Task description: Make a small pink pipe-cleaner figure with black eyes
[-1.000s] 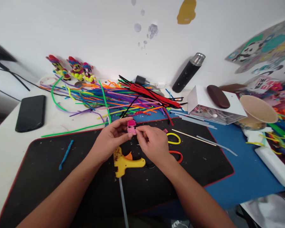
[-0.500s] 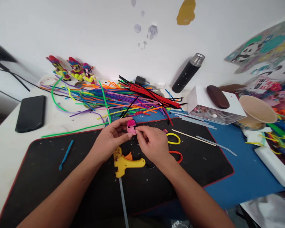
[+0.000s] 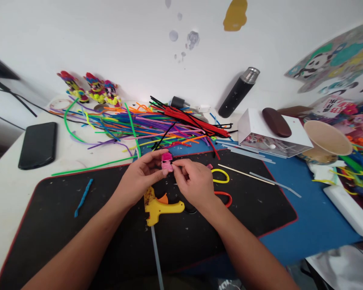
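Between the thumb and fingers of my left hand (image 3: 134, 177) is a small pink fuzzy figure (image 3: 167, 165), darker magenta on top with a black band across it. My right hand (image 3: 196, 183) pinches at the figure's right side, where a tiny dark bit shows at the fingertips; what it grips is too small to name. Below the hands a yellow hot glue gun (image 3: 165, 207) lies on the black mat (image 3: 109, 249), a clear glue stick (image 3: 157, 257) running out of its back. A yellow handle loop (image 3: 220, 176) and a red handle loop (image 3: 225, 198) are partly hidden by my right hand.
Colourful pipe cleaners (image 3: 139, 125) lie heaped behind the mat, with several fuzzy figures (image 3: 93, 86) to their left. A phone (image 3: 38, 145), a black thermos (image 3: 238, 92), a white box (image 3: 260, 131) and a paper bowl (image 3: 326, 141) stand around. A blue twisted piece (image 3: 84, 197) lies on the mat.
The pink figure is turned slightly between my fingers. Both hands stay in nearly the same place, and the whole view has shifted a little.
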Demonstrator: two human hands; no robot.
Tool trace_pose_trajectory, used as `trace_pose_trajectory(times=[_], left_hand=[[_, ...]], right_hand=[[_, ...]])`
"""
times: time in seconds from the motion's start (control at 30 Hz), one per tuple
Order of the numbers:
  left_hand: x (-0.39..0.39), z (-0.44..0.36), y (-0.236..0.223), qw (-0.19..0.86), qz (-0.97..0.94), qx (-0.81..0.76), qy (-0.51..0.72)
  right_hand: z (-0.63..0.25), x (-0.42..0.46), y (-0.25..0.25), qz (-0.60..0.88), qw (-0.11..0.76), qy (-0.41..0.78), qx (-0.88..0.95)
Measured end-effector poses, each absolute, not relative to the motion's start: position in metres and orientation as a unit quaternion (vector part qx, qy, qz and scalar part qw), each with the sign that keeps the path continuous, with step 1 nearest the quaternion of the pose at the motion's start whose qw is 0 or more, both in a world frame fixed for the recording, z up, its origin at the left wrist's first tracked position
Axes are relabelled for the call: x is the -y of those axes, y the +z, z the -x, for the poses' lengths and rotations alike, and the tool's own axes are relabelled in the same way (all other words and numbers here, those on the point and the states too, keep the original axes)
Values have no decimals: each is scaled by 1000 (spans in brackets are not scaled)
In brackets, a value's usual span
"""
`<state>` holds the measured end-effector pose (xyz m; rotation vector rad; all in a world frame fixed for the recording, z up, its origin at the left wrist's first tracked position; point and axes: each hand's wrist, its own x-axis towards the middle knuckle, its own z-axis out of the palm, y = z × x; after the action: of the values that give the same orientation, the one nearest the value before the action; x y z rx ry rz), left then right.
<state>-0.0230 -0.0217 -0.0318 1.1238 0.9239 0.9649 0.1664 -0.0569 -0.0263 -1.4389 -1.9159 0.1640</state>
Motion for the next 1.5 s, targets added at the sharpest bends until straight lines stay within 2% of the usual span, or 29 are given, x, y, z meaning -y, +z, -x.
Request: trace_pose_trajectory(times=[0.4, 1.5], left_hand=[[21, 23, -32, 645, -483, -403, 434], [21, 22, -33, 641, -479, -402, 445]], right_hand=[[-166, 58, -28, 533, 441, 80, 718], [-165, 62, -30, 490, 436, 120, 745]])
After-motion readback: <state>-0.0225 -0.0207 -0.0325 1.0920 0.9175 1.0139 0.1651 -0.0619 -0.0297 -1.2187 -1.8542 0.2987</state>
